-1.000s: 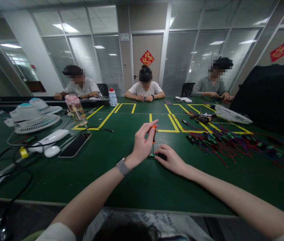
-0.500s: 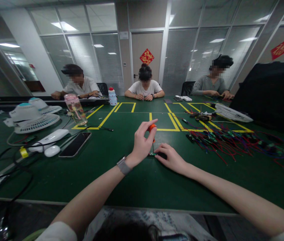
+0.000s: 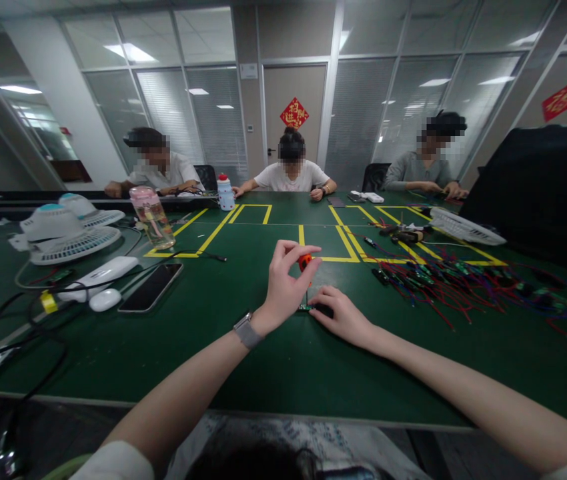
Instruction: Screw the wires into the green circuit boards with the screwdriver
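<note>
In the middle of the head view, my left hand (image 3: 286, 280) is closed around the orange-and-black handle of a screwdriver (image 3: 305, 261), thumb and fingers at its top. The screwdriver stands upright, its thin shaft running down to a small green circuit board (image 3: 304, 308) on the table. My right hand (image 3: 339, 315) rests on the table just right of the board, its fingertips pinching the board's right end. A dark piece lies under those fingers, partly hidden. A watch with a grey band is on my left wrist.
Right of my hands lies a heap of circuit boards with red and blue wires (image 3: 428, 283). Pliers (image 3: 403, 233) lie behind it. On the left are a phone (image 3: 151, 288), a white mouse (image 3: 105, 300), fans (image 3: 73, 237), cables and a pink-capped bottle (image 3: 152, 217). Three people sit opposite.
My left fingers have shifted slightly and parted a little around the screwdriver handle. My right hand stays on the board. The person opposite has spread their arms, one hand now by the blue bottle.
</note>
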Demonstrator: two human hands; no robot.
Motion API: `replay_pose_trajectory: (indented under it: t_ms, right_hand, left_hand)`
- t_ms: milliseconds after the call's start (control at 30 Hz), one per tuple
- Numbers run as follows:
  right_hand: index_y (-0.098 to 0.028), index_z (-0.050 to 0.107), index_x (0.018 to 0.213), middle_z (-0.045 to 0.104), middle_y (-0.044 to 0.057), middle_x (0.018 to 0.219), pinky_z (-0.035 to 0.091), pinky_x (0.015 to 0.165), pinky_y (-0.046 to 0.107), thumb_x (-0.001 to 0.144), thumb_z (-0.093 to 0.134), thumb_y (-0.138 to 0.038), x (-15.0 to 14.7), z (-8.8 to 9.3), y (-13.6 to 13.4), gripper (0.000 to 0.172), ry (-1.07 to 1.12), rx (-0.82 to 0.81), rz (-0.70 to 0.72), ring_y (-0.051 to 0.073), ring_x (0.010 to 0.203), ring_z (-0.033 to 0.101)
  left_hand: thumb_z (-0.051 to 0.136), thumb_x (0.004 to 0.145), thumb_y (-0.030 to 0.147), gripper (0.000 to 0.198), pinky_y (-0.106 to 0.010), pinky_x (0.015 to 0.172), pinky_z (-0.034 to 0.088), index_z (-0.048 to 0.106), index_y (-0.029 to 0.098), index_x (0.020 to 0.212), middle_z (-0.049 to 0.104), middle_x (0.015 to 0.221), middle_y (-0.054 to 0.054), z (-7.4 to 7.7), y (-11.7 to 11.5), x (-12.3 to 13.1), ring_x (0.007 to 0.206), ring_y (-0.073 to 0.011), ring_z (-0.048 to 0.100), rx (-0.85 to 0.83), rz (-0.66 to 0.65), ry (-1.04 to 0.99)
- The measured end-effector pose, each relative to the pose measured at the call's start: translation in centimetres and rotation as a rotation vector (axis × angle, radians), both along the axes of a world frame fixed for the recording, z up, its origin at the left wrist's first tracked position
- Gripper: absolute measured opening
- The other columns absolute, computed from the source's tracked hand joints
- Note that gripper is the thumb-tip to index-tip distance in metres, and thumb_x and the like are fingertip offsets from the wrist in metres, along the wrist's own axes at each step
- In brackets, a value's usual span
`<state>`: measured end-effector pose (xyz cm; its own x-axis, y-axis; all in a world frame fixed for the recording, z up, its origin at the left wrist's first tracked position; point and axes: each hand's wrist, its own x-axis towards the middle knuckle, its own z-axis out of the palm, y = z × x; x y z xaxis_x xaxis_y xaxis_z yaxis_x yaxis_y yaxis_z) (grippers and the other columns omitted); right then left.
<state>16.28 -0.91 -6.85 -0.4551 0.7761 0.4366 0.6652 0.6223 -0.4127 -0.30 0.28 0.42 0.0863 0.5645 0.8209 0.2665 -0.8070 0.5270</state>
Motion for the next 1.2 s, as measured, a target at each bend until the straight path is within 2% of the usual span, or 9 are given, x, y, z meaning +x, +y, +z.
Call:
replay_pose_trajectory:
  t_ms: [167, 333, 400, 567, 733, 800, 933, 1033, 1200]
  right_hand:
    - [-0.019, 0.068, 0.093, 0.062, 0.007, 0.089, 0.047, 0.080, 0.036, 0.085, 0.062, -0.018, 0.04, -0.04, 0.04, 0.010, 0.003, 0.001, 0.004, 0.021, 0.087, 0.058]
    - [-0.019, 0.068, 0.093, 0.062, 0.006, 0.089, 0.047, 0.080, 0.036, 0.084, 0.062, -0.018, 0.01, -0.11, 0.04, 0.011, 0.005, 0.004, -0.001, 0.021, 0.087, 0.058]
    - [-0.020, 0.068, 0.093, 0.062, 0.006, 0.089, 0.047, 0.081, 0.036, 0.084, 0.062, -0.017, 0.00, -0.15, 0.04, 0.011, 0.004, 0.004, 0.000, 0.021, 0.087, 0.057]
    - [-0.019, 0.068, 0.093, 0.062, 0.006, 0.090, 0.047, 0.082, 0.036, 0.084, 0.062, -0.018, 0.03, -0.18, 0.04, 0.011, 0.008, -0.005, 0.003, 0.021, 0.087, 0.058]
    - [-0.019, 0.068, 0.093, 0.062, 0.006, 0.090, 0.047, 0.082, 0.036, 0.084, 0.062, -0.017, 0.04, -0.15, 0.01, 0.010, 0.002, -0.005, -0.001, 0.021, 0.088, 0.057]
    - [-0.019, 0.068, 0.093, 0.062, 0.006, 0.089, 0.047, 0.081, 0.036, 0.084, 0.062, -0.017, 0.04, -0.14, 0.01, 0.010, 0.006, -0.002, 0.000, 0.021, 0.087, 0.057]
    - [-0.019, 0.068, 0.092, 0.062, 0.006, 0.089, 0.047, 0.081, 0.036, 0.084, 0.062, -0.017, 0.06, -0.13, 0.03, 0.010, 0.010, 0.001, 0.003, 0.021, 0.087, 0.058]
    - [-0.019, 0.068, 0.093, 0.062, 0.006, 0.089, 0.046, 0.081, 0.036, 0.084, 0.062, -0.017, 0.06, -0.18, 0.09, 0.010, 0.011, 0.005, 0.010, 0.021, 0.087, 0.057]
    - [-0.018, 0.068, 0.093, 0.062, 0.007, 0.090, 0.046, 0.081, 0.036, 0.084, 0.062, -0.016, 0.01, -0.24, 0.15, 0.011, 0.006, 0.008, 0.009, 0.021, 0.087, 0.057]
  left_hand:
    - [0.039, 0.097, 0.023, 0.032, -0.031, 0.088, 0.047, 0.058, 0.024, 0.123, 0.061, 0.113, -0.006, -0.23, 0.17, 0.08, 0.100, -0.0154, 0.059, -0.070, -0.157, -0.029]
    - [0.053, 0.091, 0.023, 0.025, -0.029, 0.084, 0.047, 0.064, 0.022, 0.114, 0.060, 0.100, -0.005, -0.01, 0.10, 0.05, 0.093, -0.0150, 0.058, -0.051, -0.045, 0.005]
    - [0.055, 0.090, 0.023, 0.025, -0.029, 0.087, 0.046, 0.065, 0.023, 0.112, 0.057, 0.102, -0.005, 0.06, 0.06, -0.01, 0.096, -0.0155, 0.056, -0.039, -0.018, 0.032]
    - [0.042, 0.096, 0.021, 0.033, -0.030, 0.090, 0.047, 0.055, 0.024, 0.126, 0.059, 0.115, -0.007, -0.12, 0.14, 0.03, 0.102, -0.0152, 0.059, -0.076, -0.160, -0.006]
    - [0.058, 0.088, 0.023, 0.021, -0.028, 0.082, 0.047, 0.067, 0.022, 0.106, 0.057, 0.090, -0.003, -0.06, 0.07, -0.04, 0.087, -0.0140, 0.056, -0.008, -0.012, 0.003]
    - [0.056, 0.089, 0.024, 0.019, -0.028, 0.082, 0.047, 0.069, 0.023, 0.103, 0.054, 0.091, -0.003, -0.02, 0.03, -0.16, 0.088, -0.0142, 0.055, 0.004, 0.009, -0.001]
    - [0.041, 0.096, 0.021, 0.031, -0.029, 0.085, 0.048, 0.063, 0.023, 0.117, 0.060, 0.106, -0.006, -0.16, 0.09, -0.13, 0.096, -0.0147, 0.059, -0.045, -0.132, -0.044]
    - [0.045, 0.095, 0.023, 0.029, -0.028, 0.083, 0.049, 0.060, 0.023, 0.120, 0.063, 0.107, -0.006, -0.29, 0.17, 0.07, 0.094, -0.0144, 0.061, -0.073, -0.187, -0.062]
    - [0.060, 0.087, 0.026, 0.017, -0.028, 0.083, 0.047, 0.070, 0.022, 0.100, 0.056, 0.093, -0.004, -0.16, 0.10, -0.09, 0.090, -0.0146, 0.056, 0.032, -0.024, -0.023]
